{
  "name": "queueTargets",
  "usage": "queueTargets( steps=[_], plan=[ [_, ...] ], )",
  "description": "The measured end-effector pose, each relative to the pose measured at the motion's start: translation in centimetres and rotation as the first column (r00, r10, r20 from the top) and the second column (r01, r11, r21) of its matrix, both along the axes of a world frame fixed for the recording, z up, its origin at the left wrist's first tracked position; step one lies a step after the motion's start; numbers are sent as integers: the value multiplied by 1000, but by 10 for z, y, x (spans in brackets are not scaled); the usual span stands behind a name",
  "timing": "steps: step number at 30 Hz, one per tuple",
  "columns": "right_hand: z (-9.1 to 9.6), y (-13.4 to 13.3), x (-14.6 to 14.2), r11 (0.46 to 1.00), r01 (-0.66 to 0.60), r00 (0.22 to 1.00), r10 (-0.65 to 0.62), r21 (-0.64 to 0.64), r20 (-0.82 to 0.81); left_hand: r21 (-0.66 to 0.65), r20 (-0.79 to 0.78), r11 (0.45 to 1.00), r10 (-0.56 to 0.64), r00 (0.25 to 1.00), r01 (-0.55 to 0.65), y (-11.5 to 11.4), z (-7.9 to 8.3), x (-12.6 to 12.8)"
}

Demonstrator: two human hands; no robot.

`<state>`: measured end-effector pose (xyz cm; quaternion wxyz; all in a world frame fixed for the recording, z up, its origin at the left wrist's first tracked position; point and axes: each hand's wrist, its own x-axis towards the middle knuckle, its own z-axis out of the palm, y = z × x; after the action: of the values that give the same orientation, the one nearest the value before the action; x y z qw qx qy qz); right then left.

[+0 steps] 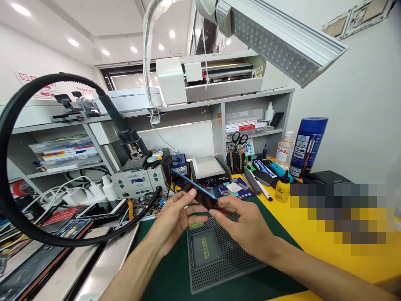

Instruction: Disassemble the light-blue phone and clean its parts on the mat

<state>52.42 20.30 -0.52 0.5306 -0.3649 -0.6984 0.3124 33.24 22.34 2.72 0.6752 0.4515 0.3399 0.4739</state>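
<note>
A dark smartphone point(198, 193) with a blue edge is held tilted above the work mat, between both hands. My left hand point(180, 215) grips its near long side, with the thumb on the dark face and the other fingers beneath. At the phone's right end, my right hand point(242, 219) pinches the corner between thumb and fingers. Directly below lies a grey perforated pad point(225, 267) on a dark green mat point(166, 267). The phone's underside and some of the left fingertips are hidden.
A hot-air station point(133, 184) with a looping black hose point(19, 234) stands at left, near stacked phones and tablets point(103, 209). Behind are a heating plate point(206, 167) and a tool holder point(235, 161). A yellow bottle point(282, 189) and blue can point(308, 146) stand right. An LED lamp point(282, 42) hangs overhead.
</note>
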Motion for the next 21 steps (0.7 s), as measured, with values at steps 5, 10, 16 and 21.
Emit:
queueTargets(
  steps=[5, 10, 16, 21],
  plan=[
    [14, 1, 1, 940, -148, 976, 90, -306, -196, 167, -94, 975, 163, 982, -145, -3, 2, -5],
    [18, 8, 7, 810, -343, 902, 142, -476, -408, 235, -57, 959, 176, 983, -158, -3, 6, -8],
    [10, 15, 9, 644, -559, 780, 195, -522, -595, 213, 121, 977, 2, 993, -28, 9, -9, -12],
    [8, 16, 9, 546, -617, 759, 222, -567, -612, 182, 178, 972, -181, 967, 148, 12, -17, -16]
  ],
)
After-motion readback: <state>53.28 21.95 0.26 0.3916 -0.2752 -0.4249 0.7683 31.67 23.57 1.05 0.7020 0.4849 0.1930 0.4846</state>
